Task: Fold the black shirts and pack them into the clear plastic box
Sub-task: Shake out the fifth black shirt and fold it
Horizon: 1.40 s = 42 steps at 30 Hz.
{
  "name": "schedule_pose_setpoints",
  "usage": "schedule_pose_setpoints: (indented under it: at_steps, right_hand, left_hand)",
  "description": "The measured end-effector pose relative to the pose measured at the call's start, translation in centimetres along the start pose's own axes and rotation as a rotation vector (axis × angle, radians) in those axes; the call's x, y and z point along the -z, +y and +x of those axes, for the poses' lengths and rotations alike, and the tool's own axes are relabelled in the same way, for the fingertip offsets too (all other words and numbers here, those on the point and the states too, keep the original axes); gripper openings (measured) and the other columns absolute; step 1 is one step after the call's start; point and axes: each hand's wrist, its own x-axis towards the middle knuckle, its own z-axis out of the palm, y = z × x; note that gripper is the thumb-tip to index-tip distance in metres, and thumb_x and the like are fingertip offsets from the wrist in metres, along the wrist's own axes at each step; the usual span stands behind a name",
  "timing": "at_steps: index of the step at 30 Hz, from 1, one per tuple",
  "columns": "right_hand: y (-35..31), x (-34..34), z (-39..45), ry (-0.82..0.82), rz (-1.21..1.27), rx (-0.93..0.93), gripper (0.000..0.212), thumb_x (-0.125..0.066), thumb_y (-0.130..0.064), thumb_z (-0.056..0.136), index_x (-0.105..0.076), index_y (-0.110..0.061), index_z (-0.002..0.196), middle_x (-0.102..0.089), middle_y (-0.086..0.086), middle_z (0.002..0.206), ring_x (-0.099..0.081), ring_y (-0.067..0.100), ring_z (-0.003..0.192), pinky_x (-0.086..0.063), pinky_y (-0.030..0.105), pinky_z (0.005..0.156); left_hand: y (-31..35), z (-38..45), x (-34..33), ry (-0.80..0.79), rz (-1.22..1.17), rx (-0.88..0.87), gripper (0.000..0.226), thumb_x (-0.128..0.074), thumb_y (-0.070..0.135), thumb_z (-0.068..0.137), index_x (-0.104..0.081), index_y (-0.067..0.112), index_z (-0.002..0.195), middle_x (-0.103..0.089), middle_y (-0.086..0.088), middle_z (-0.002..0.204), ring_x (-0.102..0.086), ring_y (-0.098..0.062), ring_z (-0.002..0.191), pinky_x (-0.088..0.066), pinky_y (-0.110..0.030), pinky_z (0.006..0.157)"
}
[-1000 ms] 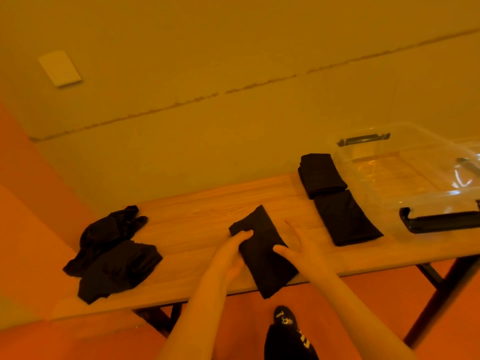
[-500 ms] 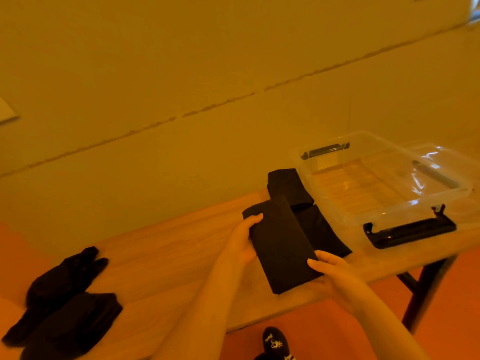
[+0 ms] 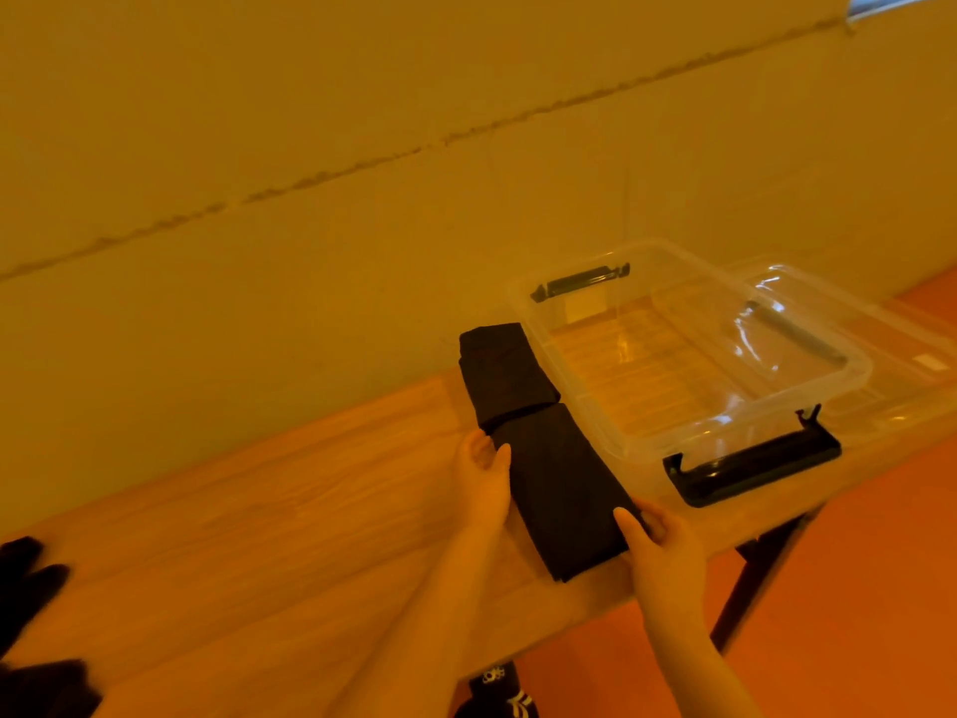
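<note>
Held shirt: a black fabric shirt folded into a long flat rectangle (image 3: 559,489), lying at the right end of the pale wooden desk (image 3: 269,520), just beside the clear plastic box (image 3: 689,355), which sits at about 2 o'clock from it.
Left hand (image 3: 484,481): fingers curled on the shirt's left long edge, thumb on top.
Right hand (image 3: 655,549): pinches the near right corner, thumb on top.
Handling: light, soft and limp, I judge; it would sag if lifted by one end.
Best hold: both long edges, or palms slid beneath, so the folds stay.
Other folded shirt: a thicker black folded bundle (image 3: 502,375) at 12 o'clock, touching.
Unfolded: crumpled black cloth (image 3: 31,634) at 9 o'clock, well apart.
</note>
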Motion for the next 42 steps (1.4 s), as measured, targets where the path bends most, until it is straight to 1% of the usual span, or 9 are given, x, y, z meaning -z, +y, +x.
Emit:
schedule_pose_setpoints:
  at_steps: [11,18,21,24,27,29,31,38,42]
  right_hand:
    - [-0.8,-1.2,-0.6,0.049,-0.009,0.139,0.028,-0.056,-0.014,0.09,-0.056,-0.008,0.117,-0.057,-0.007,0.095,-0.056,0.007,0.088,-0.04,0.01,0.062]
    - [-0.7,-1.4,-0.6,0.046,-0.053,0.217,0.025,-0.058,-0.013,0.089,-0.058,-0.012,0.114,-0.06,-0.005,0.096,-0.057,0.006,0.088,-0.046,0.016,0.068]
    - [-0.6,-1.4,-0.2,0.077,-0.11,0.216,0.027,-0.059,-0.014,0.088,-0.055,-0.008,0.114,-0.056,-0.007,0.089,-0.052,-0.001,0.078,-0.04,0.014,0.058]
    - [-0.2,-0.8,-0.2,0.159,-0.274,0.224,0.032,-0.066,-0.013,0.083,-0.055,-0.003,0.111,-0.054,-0.005,0.086,-0.055,0.007,0.077,-0.036,0.013,0.059]
    - [0.7,-0.4,-0.7,0.195,-0.544,0.541,0.018,-0.066,-0.011,0.083,-0.064,-0.002,0.099,-0.064,0.009,0.09,-0.061,0.025,0.086,-0.047,0.026,0.07]
    - [1.5,-0.8,-0.9,0.083,-0.691,0.793,0.027,-0.049,-0.023,0.089,-0.065,-0.007,0.104,-0.066,0.009,0.103,-0.057,0.02,0.1,-0.052,0.035,0.078]
    - [1.7,-1.3,-0.7,-0.035,-0.835,0.831,0.047,-0.027,-0.038,0.098,-0.062,-0.012,0.116,-0.062,0.005,0.119,-0.051,0.017,0.116,-0.048,0.038,0.09]
    - [2.0,-1.5,-1.1,-0.151,-1.091,0.568,0.066,-0.008,-0.05,0.097,-0.048,-0.011,0.133,-0.048,0.01,0.138,-0.03,0.018,0.132,-0.018,0.042,0.104]
    - [1.2,-1.2,-1.7,-0.167,-1.135,0.523,0.071,-0.006,-0.051,0.097,-0.055,-0.009,0.127,-0.053,0.012,0.133,-0.046,0.024,0.127,-0.033,0.051,0.101]
  left_hand:
    - [-2.4,-2.1,-1.4,-0.05,0.059,-0.174,0.06,-0.052,0.007,0.092,-0.026,0.016,0.145,-0.033,-0.002,0.149,-0.032,-0.016,0.137,-0.031,-0.019,0.102]
    - [-1.1,-0.5,-1.7,0.068,0.011,-0.174,0.052,-0.059,0.006,0.089,-0.041,0.016,0.137,-0.056,-0.008,0.126,-0.05,-0.006,0.098,-0.041,-0.02,0.084]
    - [-1.4,-0.4,-1.7,0.125,0.113,-0.185,0.051,-0.056,0.01,0.09,-0.039,0.017,0.138,-0.052,-0.005,0.131,-0.052,-0.012,0.108,-0.04,-0.019,0.086]
    - [-2.7,-1.6,-0.6,0.122,0.515,-0.545,0.041,-0.043,0.023,0.096,-0.041,0.02,0.137,-0.039,0.001,0.142,-0.036,-0.015,0.132,-0.027,-0.017,0.101]
    - [-3.5,-1.3,-0.4,-0.061,1.018,-0.98,0.057,-0.009,0.043,0.097,-0.046,0.02,0.135,-0.038,0.0,0.146,-0.031,-0.021,0.137,-0.016,-0.03,0.108]
    - [-2.8,-0.7,-0.4,-0.233,1.25,-0.903,0.054,-0.012,0.043,0.099,-0.027,0.019,0.145,-0.016,-0.001,0.155,-0.007,-0.02,0.145,0.004,-0.036,0.11]
    - [-2.6,0.0,-0.3,-0.326,1.342,-0.759,0.056,-0.02,0.042,0.099,-0.008,0.019,0.149,0.002,0.001,0.157,0.011,-0.017,0.144,0.014,-0.04,0.111]
    - [-2.3,0.0,-0.3,-0.341,1.391,-0.594,0.063,-0.022,0.05,0.097,-0.001,0.022,0.149,0.009,0.004,0.157,0.016,-0.014,0.142,0.007,-0.047,0.114]
    - [-2.0,-1.2,0.6,-0.319,1.406,-0.595,0.063,-0.019,0.052,0.096,-0.001,0.022,0.149,0.009,0.003,0.157,0.014,-0.016,0.143,0.006,-0.045,0.114]
